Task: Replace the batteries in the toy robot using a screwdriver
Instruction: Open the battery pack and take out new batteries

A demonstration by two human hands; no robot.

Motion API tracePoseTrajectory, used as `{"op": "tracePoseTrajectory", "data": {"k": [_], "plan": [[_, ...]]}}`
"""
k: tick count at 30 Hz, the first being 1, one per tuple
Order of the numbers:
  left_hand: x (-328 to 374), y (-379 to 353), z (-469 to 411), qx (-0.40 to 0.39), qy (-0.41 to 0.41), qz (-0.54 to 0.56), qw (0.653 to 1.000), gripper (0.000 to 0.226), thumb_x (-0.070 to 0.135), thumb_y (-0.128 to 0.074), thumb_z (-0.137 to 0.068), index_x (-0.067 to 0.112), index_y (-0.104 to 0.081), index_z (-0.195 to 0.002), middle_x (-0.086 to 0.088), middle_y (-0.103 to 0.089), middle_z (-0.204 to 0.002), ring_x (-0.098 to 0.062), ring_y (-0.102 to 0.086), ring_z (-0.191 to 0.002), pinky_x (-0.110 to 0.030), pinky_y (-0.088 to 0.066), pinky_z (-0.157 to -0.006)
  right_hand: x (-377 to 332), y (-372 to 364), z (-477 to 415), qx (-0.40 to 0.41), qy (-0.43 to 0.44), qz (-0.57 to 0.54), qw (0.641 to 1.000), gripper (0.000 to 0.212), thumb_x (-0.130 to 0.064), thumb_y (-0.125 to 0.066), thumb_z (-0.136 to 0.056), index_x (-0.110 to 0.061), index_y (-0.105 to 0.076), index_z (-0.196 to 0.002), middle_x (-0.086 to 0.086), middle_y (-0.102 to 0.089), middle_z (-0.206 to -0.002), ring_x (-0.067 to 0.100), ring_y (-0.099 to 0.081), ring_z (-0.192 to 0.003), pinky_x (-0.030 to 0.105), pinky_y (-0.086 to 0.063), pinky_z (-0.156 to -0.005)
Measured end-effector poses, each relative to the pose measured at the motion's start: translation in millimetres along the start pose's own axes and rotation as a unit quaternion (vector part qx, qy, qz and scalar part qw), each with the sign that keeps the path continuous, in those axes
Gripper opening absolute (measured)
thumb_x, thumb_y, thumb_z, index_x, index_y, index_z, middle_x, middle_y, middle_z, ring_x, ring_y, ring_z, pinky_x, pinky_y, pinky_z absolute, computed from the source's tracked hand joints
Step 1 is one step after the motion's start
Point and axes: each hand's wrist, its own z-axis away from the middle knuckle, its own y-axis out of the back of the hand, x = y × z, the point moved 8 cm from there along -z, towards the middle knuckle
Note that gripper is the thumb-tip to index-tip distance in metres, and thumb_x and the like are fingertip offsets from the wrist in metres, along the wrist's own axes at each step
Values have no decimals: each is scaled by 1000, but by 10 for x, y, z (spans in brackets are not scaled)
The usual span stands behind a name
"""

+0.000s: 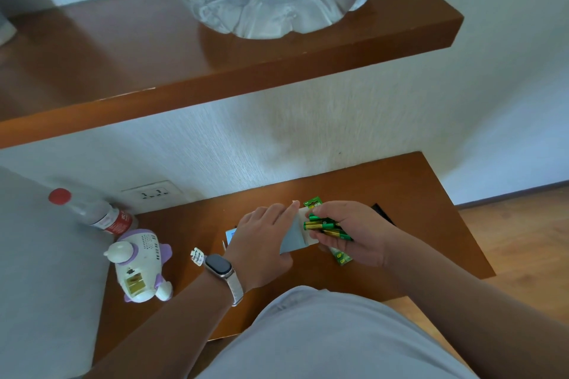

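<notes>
The right hand [354, 235] curls round a bundle of batteries [321, 226], glossy green-and-gold cylinders. Their ends point at a flat card packet [291, 235], grey-blue with a white edge, which the left hand [264, 240] grips with its forefinger laid straight along the top. Green printed backing card [342, 258] shows beneath the right hand. At eight o'clock from the hands the toy robot [141, 264] lies on the smooth brown wooden shelf [409, 194]. It is rounded white and lilac plastic, and its rectangular battery bay [135, 282] is open and yellowish inside; whether it holds cells I cannot tell. A small white ridged piece [197, 255] lies between the toy and the left wrist. At ten o'clock lies a clear red-capped bottle [92, 212].
</notes>
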Motion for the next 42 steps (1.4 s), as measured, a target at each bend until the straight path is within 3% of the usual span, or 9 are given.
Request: {"op": "tracePoseTrajectory", "data": {"k": [8, 12, 19, 25, 27, 32, 35, 39, 42], "plan": [[18, -29, 52, -13, -4, 38, 999, 91, 41, -66, -80, 28, -20, -158, 8, -42, -149, -15, -39, -130, -32, -44, -99, 6, 73, -80, 16, 48, 143, 988, 12, -17, -67, -93, -12, -77, -97, 14, -66, -115, 22, -67, -95, 21, -55, -62], [123, -57, 62, -17, -13, 68, 997, 89, 40, -66, -81, 26, -23, -158, 7, -42, -148, -15, -38, -129, -31, -43, -101, 23, 79, -114, 19, 85, 211, 974, 10, -19, -72, -90, -13, -69, -97, 12, -65, -115, 24, -68, -101, 26, -57, -71], [155, -118, 77, -25, -6, 93, 995, 89, 42, -67, -82, 28, -22, -157, 9, -41, -147, -13, -36, -130, -34, -46, -104, -9, 79, -125, 10, 115, 270, 956, 20, -25, -78, -84, -14, -65, -94, 16, -69, -103, 24, -68, -86, 29, -57, -72], [142, -132, 45, -10, -12, 108, 994, 88, 42, -71, -80, 27, -29, -155, 7, -46, -144, -13, -40, -126, -30, -47, -100, -72, 30, -121, 27, 154, 377, 913, 19, -36, -77, -84, -21, -68, -92, 3, -73, -90, 23, -71, -86, 39, -62, -78], [129, -138, 50, -6, -11, 120, 993, 88, 43, -69, -78, 27, -30, -155, 7, -48, -142, -13, -42, -124, -29, -47, -98, -68, 20, -124, 24, 151, 378, 913, 20, -39, -73, -87, -21, -69, -93, 2, -73, -89, 20, -70, -83, 34, -62, -75], [125, -156, 39, -1, -15, 131, 991, 88, 43, -69, -77, 26, -30, -154, 6, -48, -140, -13, -43, -121, -31, -50, -97, -102, 71, -117, 41, 121, 316, 940, 20, -23, -53, -100, -8, -65, -99, 8, -69, -81, 15, -63, -69, 26, -53, -66], [120, -157, 24, -3, -17, 133, 991, 89, 42, -69, -77, 27, -28, -155, 8, -46, -142, -12, -41, -122, -29, -48, -97, -21, 128, -94, 44, 29, 86, 995, 18, -4, -49, -95, -1, -60, -109, 17, -71, -90, 16, -69, -69, 26, -57, -62], [99, -174, 28, -11, -15, 134, 991, 90, 43, -68, -78, 28, -26, -156, 9, -44, -143, -10, -38, -123, -27, -46, -98, 5, 193, -22, 35, -20, -91, 995, 32, 10, -50, -85, 2, -61, -114, 28, -67, -114, 30, -71, -102, 33, -62, -70], [96, -189, 17, -15, -14, 134, 991, 89, 43, -69, -79, 28, -25, -156, 9, -44, -143, -10, -38, -123, -29, -48, -99, 17, 205, -13, 29, -21, -109, 993, 29, 11, -49, -90, 5, -60, -116, 30, -66, -113, 32, -71, -101, 34, -63, -71]]}}
